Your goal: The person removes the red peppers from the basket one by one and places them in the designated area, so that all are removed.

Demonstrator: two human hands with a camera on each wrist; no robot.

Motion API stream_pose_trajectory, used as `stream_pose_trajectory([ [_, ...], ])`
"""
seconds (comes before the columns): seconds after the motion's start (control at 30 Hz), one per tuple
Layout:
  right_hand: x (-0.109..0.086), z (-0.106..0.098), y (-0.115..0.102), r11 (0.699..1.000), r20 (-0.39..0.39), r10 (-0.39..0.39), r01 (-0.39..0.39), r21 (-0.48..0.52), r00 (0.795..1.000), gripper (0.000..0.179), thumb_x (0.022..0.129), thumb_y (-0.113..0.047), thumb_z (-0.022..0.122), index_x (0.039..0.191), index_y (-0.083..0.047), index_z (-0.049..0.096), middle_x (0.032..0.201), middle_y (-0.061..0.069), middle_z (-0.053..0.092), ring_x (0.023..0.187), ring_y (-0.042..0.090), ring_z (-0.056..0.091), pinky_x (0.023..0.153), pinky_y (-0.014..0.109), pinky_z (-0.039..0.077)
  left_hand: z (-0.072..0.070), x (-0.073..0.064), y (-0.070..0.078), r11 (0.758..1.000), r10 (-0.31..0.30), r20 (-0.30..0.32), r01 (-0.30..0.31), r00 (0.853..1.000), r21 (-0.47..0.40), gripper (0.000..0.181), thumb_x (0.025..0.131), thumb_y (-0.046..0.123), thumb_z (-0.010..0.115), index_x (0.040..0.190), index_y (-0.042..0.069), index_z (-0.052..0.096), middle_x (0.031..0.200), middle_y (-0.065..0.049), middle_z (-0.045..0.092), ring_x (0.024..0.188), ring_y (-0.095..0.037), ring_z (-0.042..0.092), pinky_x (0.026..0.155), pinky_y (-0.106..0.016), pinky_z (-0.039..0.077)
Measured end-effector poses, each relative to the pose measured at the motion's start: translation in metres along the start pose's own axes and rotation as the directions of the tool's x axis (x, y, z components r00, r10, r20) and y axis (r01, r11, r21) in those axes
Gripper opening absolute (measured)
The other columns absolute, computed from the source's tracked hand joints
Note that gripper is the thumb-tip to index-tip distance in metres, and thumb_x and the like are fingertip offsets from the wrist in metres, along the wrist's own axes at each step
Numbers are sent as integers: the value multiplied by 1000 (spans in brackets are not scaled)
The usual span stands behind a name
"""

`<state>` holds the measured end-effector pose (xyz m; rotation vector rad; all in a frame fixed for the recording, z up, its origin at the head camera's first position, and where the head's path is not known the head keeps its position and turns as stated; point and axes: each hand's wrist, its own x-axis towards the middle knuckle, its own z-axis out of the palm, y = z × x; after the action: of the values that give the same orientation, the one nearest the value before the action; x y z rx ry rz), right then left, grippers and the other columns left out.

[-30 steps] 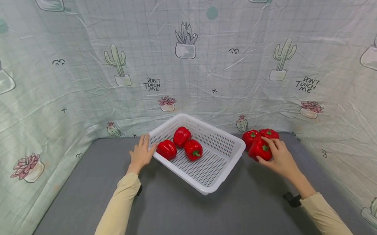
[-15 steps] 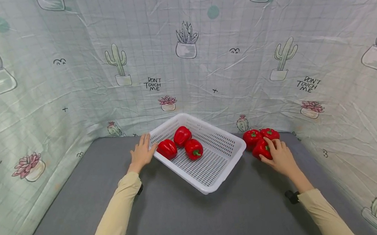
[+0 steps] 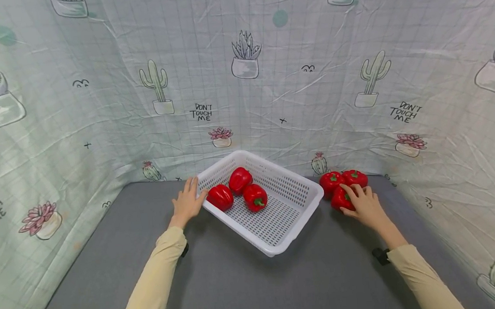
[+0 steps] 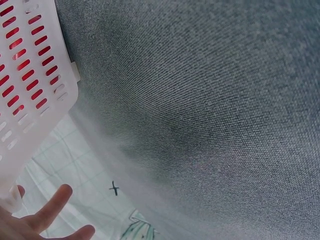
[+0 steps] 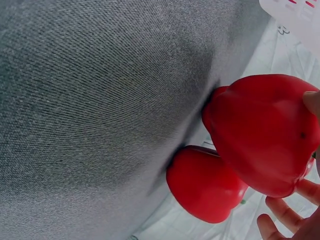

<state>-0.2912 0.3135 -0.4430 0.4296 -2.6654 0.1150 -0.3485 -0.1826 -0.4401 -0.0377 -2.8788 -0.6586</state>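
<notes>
In the head view my left hand (image 3: 186, 203) rests at the left corner of a white perforated plastic basket (image 3: 276, 237), thumb at the rim. Its fingers (image 4: 52, 205) look straight and spread in the left wrist view. Three red bell peppers (image 3: 255, 197) lie inside the basket's left part. Right of the basket, my right hand (image 3: 366, 206) holds a red bell pepper (image 3: 340, 199) between thumb and fingers, partly covering it. Two more red bell peppers (image 3: 330, 182) sit close behind it. The right wrist view shows the held pepper (image 5: 260, 132) close over the cloth.
A grey cloth surface (image 3: 241, 291) lies under everything. Behind and along both sides hangs a pale curtain (image 3: 277, 94) printed with cacti. The basket's right corner comes close to the peppers on the right.
My right hand has lowered the bell pepper and shifted it slightly right, beside the other two. My left hand and the basket have hardly moved.
</notes>
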Motion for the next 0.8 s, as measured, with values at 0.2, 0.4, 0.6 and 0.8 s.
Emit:
stream_pose_trajectory([
  [0.2,2,0,-1,1000,49,-21,21,7,999,67,72,-29,72,127,-10,41,111,20,45,89,39,39,68,52,38,1,0,0,1000,0,-3,0,1000,-7,64,91,44,36,143,10,19,147,-15,18,121,-50,33,91,-72,18],
  [0.4,4,1,-3,999,84,-40,41,-5,996,65,72,-30,71,128,-12,41,108,19,46,88,38,40,66,51,39,0,0,1,1000,2,1,-2,1000,-15,64,91,43,36,142,10,19,147,-16,18,121,-51,32,91,-73,17],
  [0.6,6,1,-5,1000,140,-25,26,-4,990,65,73,-30,70,128,-12,40,110,21,46,90,39,39,67,53,39,1,0,0,1000,4,-8,-4,1000,-21,63,91,43,36,142,10,19,147,-16,19,121,-50,33,91,-73,17],
  [0.8,8,5,-5,1000,168,-1,2,-4,986,70,71,-30,70,129,-11,37,114,24,40,96,42,37,71,58,40,0,-1,-1,1000,1,-7,-2,1000,-21,63,91,42,37,142,10,19,147,-15,19,121,-50,33,91,-73,17],
])
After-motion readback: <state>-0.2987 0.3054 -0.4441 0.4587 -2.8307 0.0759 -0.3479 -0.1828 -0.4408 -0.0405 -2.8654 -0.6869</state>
